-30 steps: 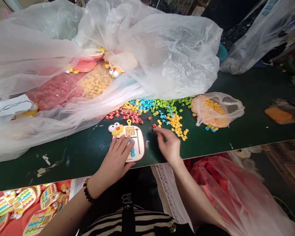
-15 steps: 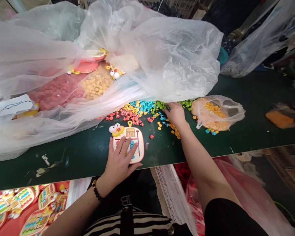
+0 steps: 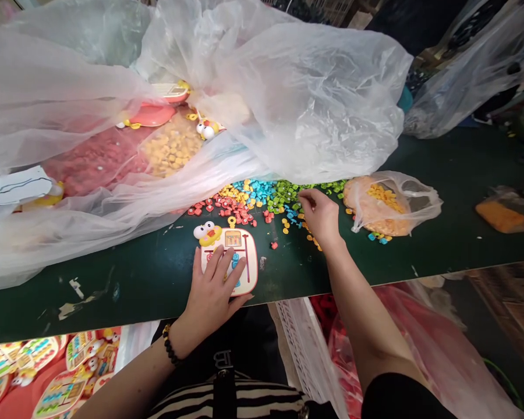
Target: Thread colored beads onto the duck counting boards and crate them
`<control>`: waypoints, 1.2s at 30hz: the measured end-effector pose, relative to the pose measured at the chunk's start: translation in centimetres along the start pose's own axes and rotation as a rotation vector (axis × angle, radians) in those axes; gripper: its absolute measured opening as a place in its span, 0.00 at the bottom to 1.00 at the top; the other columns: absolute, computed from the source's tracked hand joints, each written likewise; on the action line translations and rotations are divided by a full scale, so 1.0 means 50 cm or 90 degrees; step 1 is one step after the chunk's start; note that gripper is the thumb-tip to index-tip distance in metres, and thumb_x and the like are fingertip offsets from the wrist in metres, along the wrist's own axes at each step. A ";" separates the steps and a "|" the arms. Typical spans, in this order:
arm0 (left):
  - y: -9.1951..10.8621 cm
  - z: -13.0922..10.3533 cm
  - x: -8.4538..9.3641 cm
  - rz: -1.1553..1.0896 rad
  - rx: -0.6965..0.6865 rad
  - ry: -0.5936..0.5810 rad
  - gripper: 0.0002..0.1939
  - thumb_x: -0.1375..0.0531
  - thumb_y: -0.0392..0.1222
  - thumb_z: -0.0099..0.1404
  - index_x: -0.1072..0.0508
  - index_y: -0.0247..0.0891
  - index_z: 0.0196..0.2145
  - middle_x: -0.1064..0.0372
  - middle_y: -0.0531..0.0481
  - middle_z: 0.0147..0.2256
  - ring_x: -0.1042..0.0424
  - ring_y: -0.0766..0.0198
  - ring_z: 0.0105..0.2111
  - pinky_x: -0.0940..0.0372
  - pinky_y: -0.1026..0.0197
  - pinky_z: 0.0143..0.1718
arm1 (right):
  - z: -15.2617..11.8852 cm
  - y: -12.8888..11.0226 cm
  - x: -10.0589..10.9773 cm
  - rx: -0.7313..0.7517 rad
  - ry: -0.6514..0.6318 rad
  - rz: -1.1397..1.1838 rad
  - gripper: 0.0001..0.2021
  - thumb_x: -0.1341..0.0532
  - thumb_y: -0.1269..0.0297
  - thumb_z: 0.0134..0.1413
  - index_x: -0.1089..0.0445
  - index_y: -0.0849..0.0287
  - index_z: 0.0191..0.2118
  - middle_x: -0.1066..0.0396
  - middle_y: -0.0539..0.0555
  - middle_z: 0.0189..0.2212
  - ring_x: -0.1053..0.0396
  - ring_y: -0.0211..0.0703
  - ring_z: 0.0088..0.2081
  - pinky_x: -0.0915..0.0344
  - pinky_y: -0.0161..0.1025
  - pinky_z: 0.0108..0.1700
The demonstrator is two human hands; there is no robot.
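Note:
A cream toy board (image 3: 251, 256) with a big-eyed yellow duck head (image 3: 208, 231) lies flat on the dark green table. My left hand (image 3: 213, 279) rests over its lower left part with the fingers spread, covering some of the coloured pieces on it. My right hand (image 3: 321, 215) is just above the loose small pieces, beside the green pieces (image 3: 285, 194). Its fingers are pinched together, and whatever is between them is hidden. Blue pieces (image 3: 261, 191), yellow pieces (image 3: 232, 192) and red pieces (image 3: 233, 209) lie in heaps to its left.
A large clear plastic bag (image 3: 305, 105) covers the back of the table, with bagged red and yellow pieces under it. A small bag of yellow pieces (image 3: 384, 201) stands at right. Finished-looking toy boards (image 3: 65, 390) fill a red container at lower left.
My right hand has lifted back a little from the green pieces, its fingers now drawn together. My left hand stays on the toy board.

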State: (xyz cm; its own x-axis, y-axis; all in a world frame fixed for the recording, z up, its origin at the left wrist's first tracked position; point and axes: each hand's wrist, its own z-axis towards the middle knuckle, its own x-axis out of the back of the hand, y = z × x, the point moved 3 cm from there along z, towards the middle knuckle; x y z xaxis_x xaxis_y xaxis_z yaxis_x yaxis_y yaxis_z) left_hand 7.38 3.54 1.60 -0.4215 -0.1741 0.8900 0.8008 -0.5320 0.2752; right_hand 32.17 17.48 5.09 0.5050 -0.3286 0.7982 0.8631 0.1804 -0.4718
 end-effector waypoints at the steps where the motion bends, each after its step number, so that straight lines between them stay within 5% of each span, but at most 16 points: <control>1: 0.000 0.001 0.000 -0.002 -0.001 -0.002 0.28 0.41 0.57 0.62 0.32 0.40 0.55 0.35 0.38 0.56 0.40 0.44 0.59 0.57 0.33 0.62 | -0.014 -0.021 -0.001 0.007 0.007 0.027 0.09 0.45 0.66 0.58 0.28 0.57 0.39 0.24 0.55 0.36 0.27 0.46 0.36 0.30 0.44 0.42; 7: -0.001 0.001 -0.002 -0.001 0.004 -0.014 0.28 0.41 0.57 0.62 0.32 0.40 0.55 0.36 0.38 0.57 0.41 0.43 0.59 0.58 0.31 0.62 | -0.110 -0.156 -0.062 0.212 -0.082 0.095 0.11 0.47 0.67 0.64 0.28 0.55 0.44 0.24 0.55 0.40 0.26 0.43 0.42 0.28 0.41 0.45; 13: -0.001 0.000 -0.004 0.000 -0.004 0.000 0.29 0.42 0.57 0.63 0.33 0.39 0.56 0.35 0.38 0.57 0.41 0.43 0.59 0.59 0.32 0.62 | -0.149 -0.175 -0.097 0.390 -0.114 0.036 0.12 0.47 0.68 0.64 0.27 0.58 0.43 0.23 0.58 0.41 0.27 0.48 0.49 0.29 0.45 0.47; 17: -0.002 0.000 -0.004 -0.007 0.004 0.010 0.30 0.43 0.56 0.63 0.34 0.33 0.56 0.35 0.37 0.56 0.41 0.44 0.60 0.60 0.33 0.63 | -0.166 -0.179 -0.082 0.324 -0.148 0.108 0.12 0.47 0.67 0.64 0.27 0.56 0.44 0.23 0.57 0.43 0.29 0.46 0.51 0.29 0.46 0.50; 21: -0.002 0.000 -0.003 -0.010 0.006 0.002 0.28 0.43 0.55 0.64 0.33 0.31 0.54 0.35 0.36 0.56 0.40 0.44 0.59 0.60 0.33 0.63 | -0.148 -0.173 -0.043 0.259 -0.209 0.206 0.08 0.43 0.65 0.61 0.26 0.55 0.38 0.22 0.53 0.35 0.25 0.42 0.39 0.27 0.41 0.43; 26: -0.001 -0.001 -0.003 -0.012 0.016 -0.002 0.28 0.43 0.56 0.63 0.32 0.33 0.53 0.34 0.36 0.56 0.39 0.43 0.59 0.60 0.33 0.63 | -0.031 -0.054 0.001 0.061 0.033 0.006 0.10 0.45 0.66 0.59 0.25 0.55 0.37 0.24 0.56 0.38 0.27 0.48 0.40 0.30 0.47 0.44; 31: 0.001 -0.003 -0.005 -0.001 0.023 0.006 0.29 0.42 0.57 0.62 0.32 0.34 0.54 0.35 0.37 0.56 0.40 0.43 0.59 0.59 0.33 0.63 | 0.045 0.024 -0.051 0.057 -0.130 -0.065 0.07 0.41 0.71 0.50 0.26 0.56 0.31 0.26 0.56 0.36 0.28 0.48 0.35 0.31 0.45 0.39; 36: 0.000 -0.003 -0.005 0.004 0.019 0.012 0.29 0.42 0.57 0.62 0.32 0.34 0.54 0.35 0.38 0.57 0.40 0.43 0.59 0.60 0.34 0.63 | 0.036 0.017 -0.045 0.030 -0.109 0.016 0.04 0.41 0.71 0.49 0.30 0.57 0.29 0.29 0.54 0.32 0.31 0.43 0.30 0.32 0.42 0.38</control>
State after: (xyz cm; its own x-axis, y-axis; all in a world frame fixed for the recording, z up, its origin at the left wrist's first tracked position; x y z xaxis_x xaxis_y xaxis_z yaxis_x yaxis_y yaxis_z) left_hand 7.43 3.45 1.33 -0.4243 -0.1922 0.8849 0.8155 -0.5059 0.2811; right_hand 31.78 20.05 3.59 0.5168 -0.1610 0.8408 0.8480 0.2312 -0.4770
